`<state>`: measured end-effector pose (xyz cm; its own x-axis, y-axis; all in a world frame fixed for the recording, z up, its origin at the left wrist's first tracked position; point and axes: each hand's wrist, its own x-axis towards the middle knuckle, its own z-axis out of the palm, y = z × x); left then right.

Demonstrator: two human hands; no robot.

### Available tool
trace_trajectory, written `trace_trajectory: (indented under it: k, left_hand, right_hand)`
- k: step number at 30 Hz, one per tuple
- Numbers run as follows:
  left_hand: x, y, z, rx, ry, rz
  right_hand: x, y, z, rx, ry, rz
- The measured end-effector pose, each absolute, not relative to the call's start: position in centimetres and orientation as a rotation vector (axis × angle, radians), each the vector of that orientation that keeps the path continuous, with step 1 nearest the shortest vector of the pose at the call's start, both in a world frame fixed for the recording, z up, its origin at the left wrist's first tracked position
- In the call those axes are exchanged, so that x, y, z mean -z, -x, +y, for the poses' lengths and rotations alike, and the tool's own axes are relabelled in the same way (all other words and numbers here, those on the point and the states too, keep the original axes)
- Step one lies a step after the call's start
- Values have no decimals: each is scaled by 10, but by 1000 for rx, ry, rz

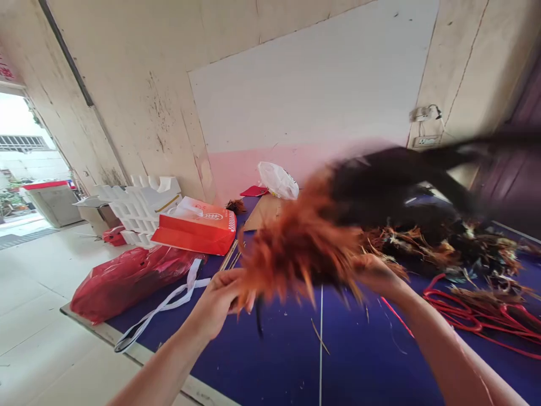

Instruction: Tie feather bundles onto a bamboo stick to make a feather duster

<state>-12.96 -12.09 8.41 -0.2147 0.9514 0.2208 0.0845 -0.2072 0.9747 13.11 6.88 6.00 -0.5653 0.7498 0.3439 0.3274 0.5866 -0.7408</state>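
A bushy bundle of feathers (291, 248) is stretched between my hands above the blue table (279, 361). Its near part is orange-brown, and long black feathers sweep off to the right, smeared by motion. My left hand (224, 293) is closed at the left end of the bundle, fingertips partly covered by feathers. On the other side my right hand (374, 275) grips the bundle, with most of its fingers hidden by the plumes. Beneath and beyond my right hand lie loose brown and black feathers (477, 248). Red cord (456, 316) lies in loops beside my right forearm.
At the table's left are a red plastic bag (127, 282), white straps (169, 304) and an orange-red paper bag (196, 225). White foam pieces (135, 208) stand behind them. A white plastic bag (279, 180) rests by the wall near cardboard (257, 213). Thin sticks (230, 256) lie left of centre.
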Motion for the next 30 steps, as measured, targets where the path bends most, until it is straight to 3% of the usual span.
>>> trace_trajectory:
  k: [4,13,22,30]
  left_hand:
    - [-66,142,-96,-1755,-864,1106]
    - [-48,130,-62,-1712,-569,763]
    - [-19,117,-31,-1692,-440,792]
    - [-13,123,-40,-1617,-214,607]
  right_hand:
    - [-61,-137,62,-953,873,-2272]
    - [-71,-177,31,-998,952,-2270]
    - [-83,-172,-16,-818,997,-2149]
    - [-64,-181,19,-1251,1014,-2302]
